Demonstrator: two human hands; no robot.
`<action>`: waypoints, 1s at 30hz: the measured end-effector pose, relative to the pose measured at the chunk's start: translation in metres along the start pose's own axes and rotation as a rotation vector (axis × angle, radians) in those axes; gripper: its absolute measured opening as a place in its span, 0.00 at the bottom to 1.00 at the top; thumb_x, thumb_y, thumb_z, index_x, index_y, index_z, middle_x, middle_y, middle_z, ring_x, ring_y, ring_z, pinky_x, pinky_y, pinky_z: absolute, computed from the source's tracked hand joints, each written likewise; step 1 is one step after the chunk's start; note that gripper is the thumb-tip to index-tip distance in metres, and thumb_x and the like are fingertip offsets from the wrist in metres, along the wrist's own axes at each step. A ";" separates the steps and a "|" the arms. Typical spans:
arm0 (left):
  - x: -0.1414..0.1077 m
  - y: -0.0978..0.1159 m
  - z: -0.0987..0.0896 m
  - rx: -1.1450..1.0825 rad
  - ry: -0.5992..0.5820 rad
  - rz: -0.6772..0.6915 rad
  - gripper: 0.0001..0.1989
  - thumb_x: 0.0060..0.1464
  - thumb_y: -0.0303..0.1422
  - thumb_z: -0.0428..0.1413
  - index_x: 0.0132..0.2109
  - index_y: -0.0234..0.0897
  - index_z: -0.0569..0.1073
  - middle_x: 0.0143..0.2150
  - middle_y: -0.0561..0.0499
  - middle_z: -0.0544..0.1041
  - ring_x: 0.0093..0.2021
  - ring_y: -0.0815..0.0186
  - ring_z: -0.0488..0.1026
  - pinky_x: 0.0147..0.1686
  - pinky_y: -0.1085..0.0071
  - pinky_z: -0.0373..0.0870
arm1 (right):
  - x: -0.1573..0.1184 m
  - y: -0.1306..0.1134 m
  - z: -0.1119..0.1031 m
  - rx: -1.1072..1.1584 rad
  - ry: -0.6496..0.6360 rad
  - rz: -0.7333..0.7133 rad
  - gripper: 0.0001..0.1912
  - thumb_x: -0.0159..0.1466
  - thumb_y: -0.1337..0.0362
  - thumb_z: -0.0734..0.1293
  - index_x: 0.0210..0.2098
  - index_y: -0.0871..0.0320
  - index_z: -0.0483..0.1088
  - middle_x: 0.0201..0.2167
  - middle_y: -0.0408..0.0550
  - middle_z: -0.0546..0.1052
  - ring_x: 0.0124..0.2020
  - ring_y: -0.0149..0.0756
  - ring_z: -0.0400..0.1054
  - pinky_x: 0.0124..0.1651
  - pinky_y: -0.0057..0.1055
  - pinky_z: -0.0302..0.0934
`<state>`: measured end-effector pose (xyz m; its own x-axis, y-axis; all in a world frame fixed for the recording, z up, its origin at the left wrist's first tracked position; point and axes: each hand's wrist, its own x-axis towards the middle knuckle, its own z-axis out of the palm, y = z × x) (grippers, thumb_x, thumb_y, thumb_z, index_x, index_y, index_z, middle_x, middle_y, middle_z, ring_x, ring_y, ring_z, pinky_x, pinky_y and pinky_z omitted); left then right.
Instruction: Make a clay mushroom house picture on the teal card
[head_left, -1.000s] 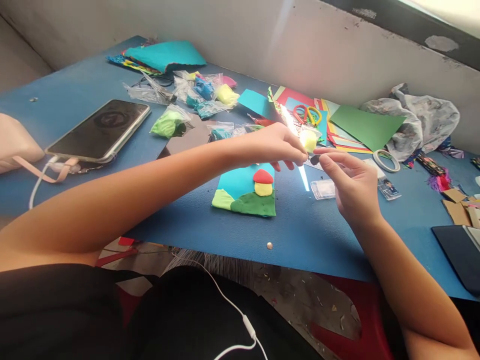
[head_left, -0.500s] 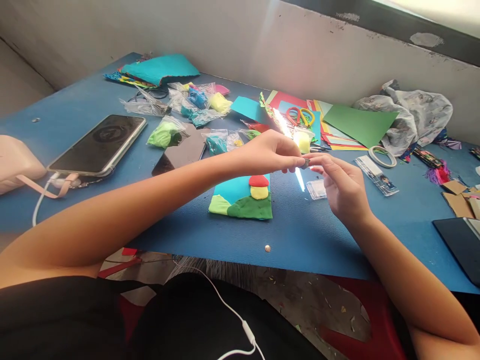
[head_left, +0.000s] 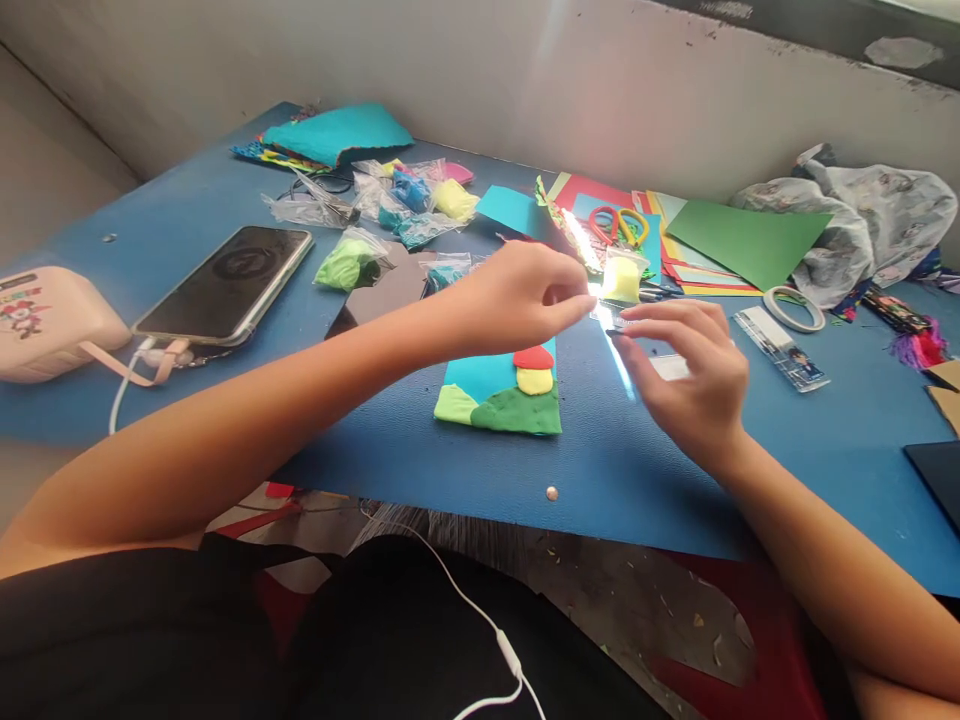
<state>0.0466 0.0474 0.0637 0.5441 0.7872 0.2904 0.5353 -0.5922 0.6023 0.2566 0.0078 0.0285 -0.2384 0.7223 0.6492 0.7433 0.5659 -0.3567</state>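
Note:
My left hand (head_left: 536,298) is closed in a pinch above the clay picture; whatever lies between thumb and forefinger is too small to make out. Facing it, my right hand (head_left: 690,375) pinches a small dark piece (head_left: 616,329) between thumb and fingertips. A gap separates the hands, where glare hides detail. Below my left hand lies the clay picture (head_left: 517,411), with dark green and light green hills on blue. On it sits a shape with a red top (head_left: 533,358) and yellow base (head_left: 535,381). A yellow clay packet (head_left: 622,277) lies just beyond the fingertips.
Leftward are a phone (head_left: 225,283) and a pink cased device (head_left: 60,322) with a cable. Clay bags (head_left: 409,205), scissors (head_left: 619,227), coloured sheets (head_left: 750,243) and a tape roll (head_left: 793,309) lie behind. A small round bead (head_left: 552,493) sits near the table's front edge.
My hands have drawn apart; before, their fingertips met at a small dark piece. My left hand moved slightly left, and my right fingers spread a little wider. The view has shifted slightly.

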 end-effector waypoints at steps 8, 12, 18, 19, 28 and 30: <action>-0.061 0.000 -0.002 0.198 -0.127 0.001 0.18 0.58 0.34 0.49 0.21 0.36 0.70 0.19 0.53 0.66 0.22 0.70 0.59 0.23 0.69 0.46 | -0.023 -0.037 0.009 -0.357 -0.160 -0.286 0.09 0.66 0.68 0.64 0.34 0.48 0.74 0.31 0.40 0.80 0.32 0.36 0.70 0.43 0.45 0.53; -0.050 -0.001 0.008 -0.255 -0.196 -0.309 0.24 0.60 0.39 0.50 0.17 0.36 0.64 0.15 0.57 0.56 0.18 0.74 0.51 0.22 0.71 0.48 | -0.024 -0.057 0.009 -0.424 -0.087 -0.374 0.11 0.64 0.71 0.66 0.30 0.49 0.75 0.20 0.37 0.76 0.20 0.30 0.64 0.30 0.37 0.49; -0.044 0.001 0.010 -0.557 -0.189 -0.405 0.18 0.57 0.39 0.55 0.23 0.35 0.72 0.18 0.57 0.65 0.21 0.74 0.58 0.21 0.74 0.53 | -0.019 -0.063 0.008 -0.304 -0.188 -0.198 0.09 0.62 0.69 0.67 0.34 0.46 0.77 0.16 0.34 0.70 0.16 0.27 0.59 0.31 0.37 0.52; -0.045 0.001 0.009 -0.574 -0.188 -0.403 0.15 0.56 0.38 0.55 0.26 0.34 0.75 0.20 0.56 0.68 0.22 0.73 0.60 0.22 0.75 0.55 | -0.018 -0.063 0.008 -0.289 -0.186 -0.202 0.10 0.62 0.69 0.67 0.33 0.46 0.77 0.15 0.34 0.69 0.15 0.26 0.57 0.32 0.38 0.52; -0.044 -0.007 0.009 -0.507 -0.171 -0.307 0.12 0.55 0.37 0.56 0.31 0.33 0.79 0.26 0.53 0.75 0.28 0.71 0.68 0.26 0.76 0.61 | -0.018 -0.047 0.003 -0.282 -0.079 -0.291 0.05 0.63 0.67 0.68 0.40 0.55 0.74 0.22 0.41 0.73 0.25 0.33 0.64 0.35 0.38 0.50; -0.044 -0.008 0.009 -0.507 -0.200 -0.270 0.12 0.55 0.37 0.56 0.32 0.33 0.79 0.25 0.53 0.75 0.28 0.71 0.67 0.26 0.76 0.62 | -0.012 -0.040 0.002 -0.044 -0.247 -0.089 0.04 0.65 0.67 0.66 0.36 0.55 0.74 0.23 0.41 0.73 0.26 0.32 0.65 0.34 0.35 0.55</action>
<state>0.0242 0.0157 0.0389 0.5691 0.8214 -0.0377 0.3237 -0.1817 0.9285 0.2286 -0.0229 0.0333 -0.4452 0.7490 0.4907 0.7381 0.6172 -0.2725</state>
